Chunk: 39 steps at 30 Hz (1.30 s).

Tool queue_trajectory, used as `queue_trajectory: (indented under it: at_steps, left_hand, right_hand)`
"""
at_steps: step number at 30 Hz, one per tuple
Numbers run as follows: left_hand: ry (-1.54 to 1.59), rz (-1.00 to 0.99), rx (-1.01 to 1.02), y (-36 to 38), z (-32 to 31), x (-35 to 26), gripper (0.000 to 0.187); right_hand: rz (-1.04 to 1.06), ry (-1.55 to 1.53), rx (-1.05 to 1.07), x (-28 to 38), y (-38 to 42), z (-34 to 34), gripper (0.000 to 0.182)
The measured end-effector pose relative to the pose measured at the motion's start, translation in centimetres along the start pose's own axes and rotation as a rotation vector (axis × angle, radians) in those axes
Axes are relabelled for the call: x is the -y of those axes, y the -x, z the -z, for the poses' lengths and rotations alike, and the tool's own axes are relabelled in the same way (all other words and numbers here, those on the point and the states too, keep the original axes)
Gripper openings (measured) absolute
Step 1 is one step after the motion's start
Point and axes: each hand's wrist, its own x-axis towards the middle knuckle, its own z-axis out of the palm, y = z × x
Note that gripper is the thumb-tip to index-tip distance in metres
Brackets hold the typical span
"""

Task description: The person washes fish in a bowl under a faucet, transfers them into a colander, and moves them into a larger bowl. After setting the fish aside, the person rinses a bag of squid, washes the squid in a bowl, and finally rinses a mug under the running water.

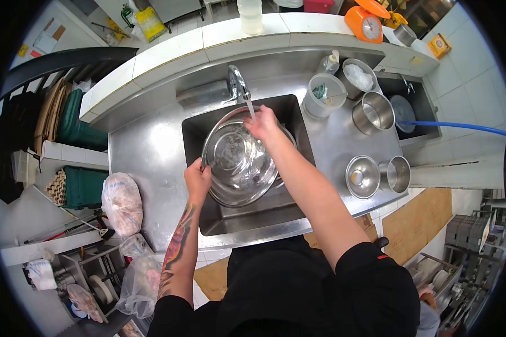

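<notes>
A large shiny metal bowl [233, 157] is held tilted over the sink [253, 223], with its inside facing up. My left hand [198, 181] is closed on the bowl's left rim. Near the far rim, my right hand [261, 123] is in the stream of water, its fingers extended over the bowl's inside and apart. Water runs from the curved faucet [237, 81] onto that hand. Behind the bowl's right side, another round rim shows in part within the sink; most of it is hidden.
Right of the sink stand a clear plastic tub [325, 96], a steel pot [373, 112], a small metal bowl [362, 177] and a soap bottle [329, 62]. A filled plastic bag [122, 204] sits at the counter's left edge. An orange scale [366, 23] rests on the tiled ledge.
</notes>
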Motion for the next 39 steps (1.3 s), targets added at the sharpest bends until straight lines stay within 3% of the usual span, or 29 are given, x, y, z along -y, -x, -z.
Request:
queue_trajectory:
  at_steps: [3, 5, 7, 8, 9, 11, 13, 15, 19, 21, 25, 27, 31, 37, 39]
  left_hand:
    - [0.022, -0.049, -0.002, 0.1, -0.2, 0.2, 0.007]
    - [0.041, -0.072, -0.018, 0.1, -0.6, -0.1, 0.008]
    - [-0.002, -0.167, -0.043, 0.3, -1.3, -0.2, 0.01]
    - [-0.046, -0.263, -0.061, 0.5, -1.6, -0.4, 0.013]
    - [-0.047, -0.263, -0.058, 0.9, -1.9, -0.6, 0.013]
    - [-0.244, -0.549, -0.047, 2.2, -2.1, -2.1, 0.016]
    - [-0.275, -0.602, 0.026, 4.7, -1.8, -2.8, 0.018]
    - [-0.314, -0.62, 0.17, 7.6, -1.2, -3.0, 0.019]
    - [-0.392, -0.402, 0.195, 14.4, 0.4, -2.2, 0.025]
    - [-0.382, -0.214, 0.17, 17.2, 0.9, -2.1, 0.025]
    - [-0.299, -0.088, 0.076, 19.6, 2.0, -1.9, 0.024]
    - [-0.371, -0.099, 0.043, 20.4, 2.3, -2.3, 0.024]
    - [-0.472, -0.043, -0.029, 21.1, 3.2, -3.3, 0.025]
    - [-0.389, -0.083, -0.137, 22.6, 4.1, -4.6, 0.022]
    - [-0.324, -0.081, -0.119, 23.9, 4.0, -4.6, 0.02]
  right_hand:
    - [-0.393, 0.132, 0.18, -0.1, 3.7, -2.2, 0.077]
    - [-0.33, 0.166, 0.166, 0.1, 3.7, -2.5, 0.079]
    - [0.009, -0.12, 0.162, 0.8, 3.9, -3.0, 0.078]
    - [-0.158, -0.051, 0.215, 1.2, 5.4, -4.3, 0.069]
    - [-0.144, 0.059, 0.163, 0.1, 4.3, -4.1, 0.053]
    - [-0.03, 0.088, 0.094, -1.6, 2.6, -2.6, 0.037]
    - [-0.064, 0.007, 0.019, -2.0, 4.7, -1.1, 0.041]
    - [-0.137, 0.013, -0.069, -3.8, 11.5, -2.0, 0.043]
    - [-0.02, 0.113, -0.096, -10.5, 14.3, 2.3, 0.047]
    - [-0.126, 0.135, -0.099, -11.3, 15.5, 2.5, 0.054]
    - [-0.171, 0.099, 0.016, -12.2, 18.6, 0.7, 0.06]
    - [-0.101, 0.241, -0.063, -14.2, 18.5, 1.1, 0.058]
    - [-0.126, 0.18, 0.067, -13.2, 22.9, -1.9, 0.056]
    - [-0.096, 0.051, 0.143, -12.7, 26.1, -1.8, 0.052]
    - [-0.141, 0.091, 0.075, -13.2, 25.7, -0.6, 0.05]
